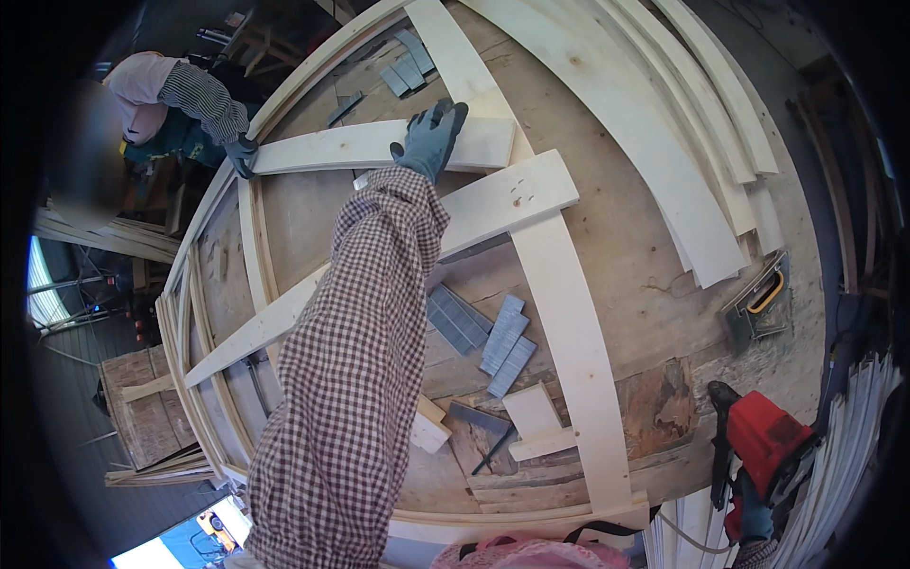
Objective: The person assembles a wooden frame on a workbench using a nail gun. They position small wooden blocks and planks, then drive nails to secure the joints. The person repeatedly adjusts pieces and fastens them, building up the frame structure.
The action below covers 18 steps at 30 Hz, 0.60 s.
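Note:
My left hand [431, 142], in a grey-blue glove with dark fingertips, lies on the right part of a pale wooden slat [332, 145]. Its fingers are spread over the slat's upper face. Just below runs a second slat [512, 197], its right end resting on a long curved board [569, 351]. At the lower right my right hand [755, 520], also gloved, is closed on a red pneumatic stapler [768, 444] with a black nose. The grip is partly hidden by the tool's body.
A co-worker's gloved hand [241, 156] touches the slat's left end. Grey staple strips [507, 346] and wood offcuts [536, 422] lie on the worn worktop [654, 313]. Curved boards [626, 114] are stacked at the upper right, near a yellow-handled tool [763, 292]. A hose [687, 539] trails beside the stapler.

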Available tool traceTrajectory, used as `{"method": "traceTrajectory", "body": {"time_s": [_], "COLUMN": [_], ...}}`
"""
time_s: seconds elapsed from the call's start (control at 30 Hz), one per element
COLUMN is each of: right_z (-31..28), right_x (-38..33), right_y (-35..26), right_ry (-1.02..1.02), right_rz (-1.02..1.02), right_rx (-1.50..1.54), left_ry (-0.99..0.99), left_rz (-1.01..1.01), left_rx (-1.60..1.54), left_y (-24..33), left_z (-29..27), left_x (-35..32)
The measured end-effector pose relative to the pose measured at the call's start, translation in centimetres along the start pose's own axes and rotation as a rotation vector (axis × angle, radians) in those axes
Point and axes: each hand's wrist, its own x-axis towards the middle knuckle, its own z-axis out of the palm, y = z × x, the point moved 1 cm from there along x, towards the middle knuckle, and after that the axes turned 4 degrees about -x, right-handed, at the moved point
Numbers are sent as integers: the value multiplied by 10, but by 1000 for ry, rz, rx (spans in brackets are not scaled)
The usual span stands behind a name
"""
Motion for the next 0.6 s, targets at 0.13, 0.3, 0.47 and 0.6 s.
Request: {"method": "traceTrajectory", "body": {"time_s": [0.13,0.3,0.47,0.6], "right_z": [-5,-8,-12,-18], "right_x": [-4,-2,-1,0], "right_y": [-42,-20,17,33], "right_ry": [-83,-126,-161,-187], "right_rz": [32,4,2,-5], "right_rx": [-9,-29,3,11], "left_ry": [172,322,364,322], "left_rz": [-157,-90,-72,-31], "left_rx": [378,374,432,471], "left_y": [52,42,47,43], "left_z": [30,39,43,41], "left_x": [-36,-38,-42,-46]}}
